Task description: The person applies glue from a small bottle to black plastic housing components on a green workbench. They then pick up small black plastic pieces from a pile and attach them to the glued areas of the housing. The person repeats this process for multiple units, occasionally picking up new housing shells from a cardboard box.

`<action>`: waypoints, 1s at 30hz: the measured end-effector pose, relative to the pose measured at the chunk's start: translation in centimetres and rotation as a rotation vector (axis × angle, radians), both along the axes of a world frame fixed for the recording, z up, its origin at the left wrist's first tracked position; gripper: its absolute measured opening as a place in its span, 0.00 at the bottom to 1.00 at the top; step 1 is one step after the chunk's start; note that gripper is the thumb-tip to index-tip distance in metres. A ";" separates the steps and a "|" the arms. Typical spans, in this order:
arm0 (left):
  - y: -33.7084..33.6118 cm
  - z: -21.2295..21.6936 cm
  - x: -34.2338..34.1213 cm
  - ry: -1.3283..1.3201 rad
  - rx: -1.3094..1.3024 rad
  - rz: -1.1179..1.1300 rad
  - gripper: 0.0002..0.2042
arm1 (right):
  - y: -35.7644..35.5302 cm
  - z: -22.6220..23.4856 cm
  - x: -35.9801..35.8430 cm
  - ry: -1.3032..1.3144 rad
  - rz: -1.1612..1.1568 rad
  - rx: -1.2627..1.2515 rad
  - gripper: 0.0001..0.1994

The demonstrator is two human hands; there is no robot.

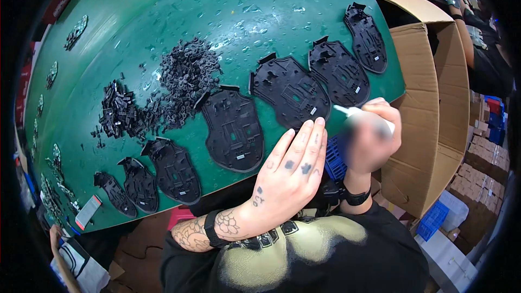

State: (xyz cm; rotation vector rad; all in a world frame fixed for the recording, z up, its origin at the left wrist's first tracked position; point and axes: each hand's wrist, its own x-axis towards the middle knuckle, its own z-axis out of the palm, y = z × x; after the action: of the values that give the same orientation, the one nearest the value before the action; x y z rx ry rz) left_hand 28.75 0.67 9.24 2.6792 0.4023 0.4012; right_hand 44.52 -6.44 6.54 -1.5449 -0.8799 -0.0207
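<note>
A row of black plastic shells, shaped like computer mouse bases, lies along the table's near edge. My left hand [290, 165] is flat with its fingers straight, the fingertips at the near edge of one wide shell [290, 92]. Whether they press on it I cannot tell. My right hand [380, 138] is closed around a small white bottle [353, 112] with a thin nozzle, and part of this hand is blurred. The nozzle points left, just beside that shell's lower right edge. Close by on the right are another shell [341, 73] and a narrower one [366, 38].
Left of centre on the green table [293, 16] are piles of small round black parts [187, 76] and short black pieces [118, 111]. More shells [233, 130] lie leftward. An open cardboard box [418, 114] stands at the right edge. Other people's arms [458, 27] show beyond.
</note>
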 end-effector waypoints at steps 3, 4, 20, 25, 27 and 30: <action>0.2 -0.1 0.0 0.003 -0.005 -0.024 0.24 | -0.8 0.2 1.2 0.121 -0.151 0.067 0.14; 0.1 0.0 0.0 0.003 -0.012 -0.014 0.24 | -0.7 0.1 1.8 0.116 -0.226 0.062 0.13; -0.2 0.5 0.6 -0.021 -0.140 0.014 0.25 | 0.1 -1.8 5.2 -0.117 -0.177 0.101 0.12; -0.3 0.9 2.8 -0.082 -0.092 -0.080 0.26 | 0.5 -1.3 5.5 -0.159 -0.196 0.061 0.13; -0.2 1.4 4.0 -0.043 -0.092 -0.119 0.26 | 0.6 -1.2 5.6 -0.153 -0.209 0.058 0.13; -0.4 0.6 5.5 -0.054 -0.057 -0.116 0.25 | 0.8 -1.1 5.7 -0.140 -0.204 0.064 0.14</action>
State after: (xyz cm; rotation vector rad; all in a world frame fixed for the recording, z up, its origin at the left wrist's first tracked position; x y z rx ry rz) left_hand 34.23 0.29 9.82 2.6151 0.2370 0.4200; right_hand 50.24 -5.69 5.43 -1.5812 -0.8199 -0.3045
